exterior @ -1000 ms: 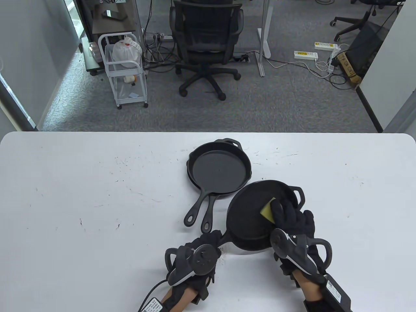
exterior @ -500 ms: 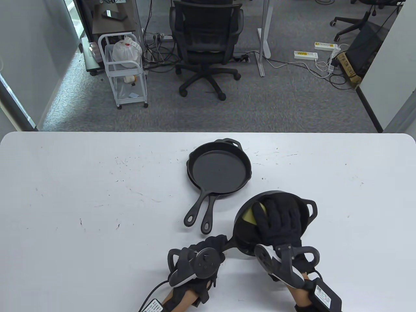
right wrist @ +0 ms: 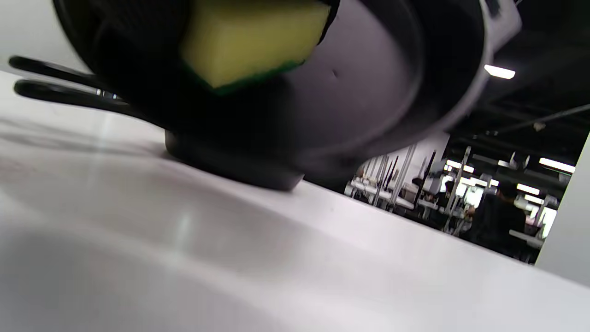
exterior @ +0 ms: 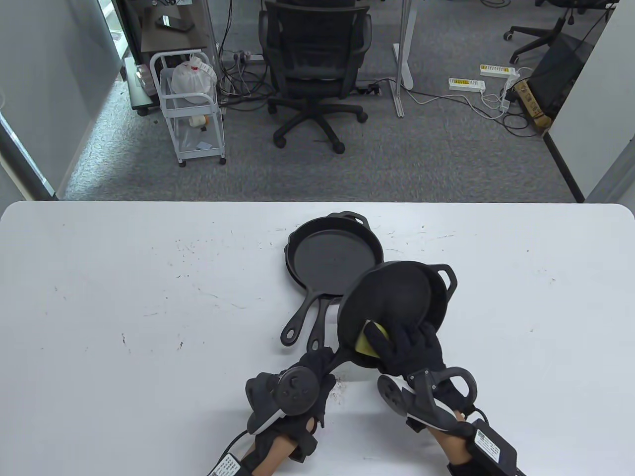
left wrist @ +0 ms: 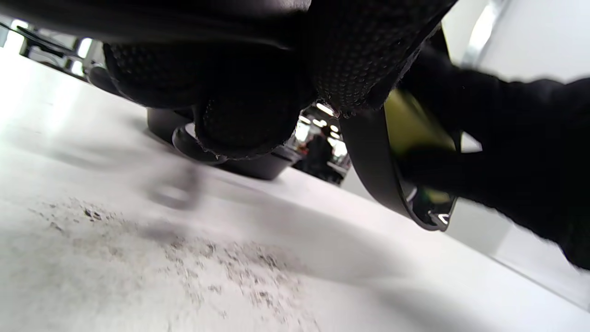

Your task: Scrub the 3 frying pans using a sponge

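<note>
Right hand presses sponge into tilted pan overlapping stacked pans.

I can't read any text from here. White labels with dark print sit on the wrist units and the left cable tag, but the print is too small to make out.

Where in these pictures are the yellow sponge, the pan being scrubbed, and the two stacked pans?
sponge [exterior: 366,342], table view, on its yellow corner beside the fingers.
held pan [exterior: 397,292], table view, on its bare inner bottom.
stacked pans [exterior: 330,260], table view, on the top pan's inner bottom.
</note>
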Motion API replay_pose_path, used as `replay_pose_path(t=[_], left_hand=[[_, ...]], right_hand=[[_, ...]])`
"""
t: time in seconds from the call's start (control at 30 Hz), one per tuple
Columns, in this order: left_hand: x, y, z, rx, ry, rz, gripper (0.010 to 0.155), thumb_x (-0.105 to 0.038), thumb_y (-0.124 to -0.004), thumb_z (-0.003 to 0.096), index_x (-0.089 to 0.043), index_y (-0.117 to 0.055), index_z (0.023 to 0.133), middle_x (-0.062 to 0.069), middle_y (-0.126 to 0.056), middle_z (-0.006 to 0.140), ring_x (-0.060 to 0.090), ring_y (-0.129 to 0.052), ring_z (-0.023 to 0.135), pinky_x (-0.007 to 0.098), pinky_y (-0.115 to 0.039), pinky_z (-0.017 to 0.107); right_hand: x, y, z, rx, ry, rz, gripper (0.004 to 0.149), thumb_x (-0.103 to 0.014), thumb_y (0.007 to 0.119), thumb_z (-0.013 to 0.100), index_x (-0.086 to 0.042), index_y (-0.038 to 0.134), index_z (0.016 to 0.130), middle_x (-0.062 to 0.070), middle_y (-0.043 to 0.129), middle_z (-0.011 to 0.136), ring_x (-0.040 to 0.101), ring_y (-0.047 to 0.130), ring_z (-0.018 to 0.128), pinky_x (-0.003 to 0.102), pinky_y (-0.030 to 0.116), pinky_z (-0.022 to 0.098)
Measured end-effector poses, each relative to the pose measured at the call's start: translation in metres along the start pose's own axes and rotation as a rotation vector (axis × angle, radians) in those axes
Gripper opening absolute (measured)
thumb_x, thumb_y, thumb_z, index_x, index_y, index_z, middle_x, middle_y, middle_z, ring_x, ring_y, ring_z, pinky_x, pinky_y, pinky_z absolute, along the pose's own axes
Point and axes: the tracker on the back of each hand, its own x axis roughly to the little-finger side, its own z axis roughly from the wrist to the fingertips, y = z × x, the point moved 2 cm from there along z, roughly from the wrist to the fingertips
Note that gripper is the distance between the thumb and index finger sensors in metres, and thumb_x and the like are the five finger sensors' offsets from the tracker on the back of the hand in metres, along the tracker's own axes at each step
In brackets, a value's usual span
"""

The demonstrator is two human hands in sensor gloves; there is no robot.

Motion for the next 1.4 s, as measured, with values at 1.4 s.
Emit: replay_pose_path(t=[1.4], left_hand=[[-0.001,0.003,-0.003,-0.035,-0.032,-0.001,0.06,-0.032,-0.091,0.0419,-0.015,-0.076,0.098,0.007,-0.097,0.078,0.02,-0.11,0.047,0.042,-0.095,0.039]], right_hand=[[-0.006,0.003,-0.005,0.002,-0.01,0.063,0.073,-0.045,0.077,0.043,-0.045,0.035,0.103,-0.001,0.053,0.114,0.027,0.07,0.1,0.055,0.055,0.074]])
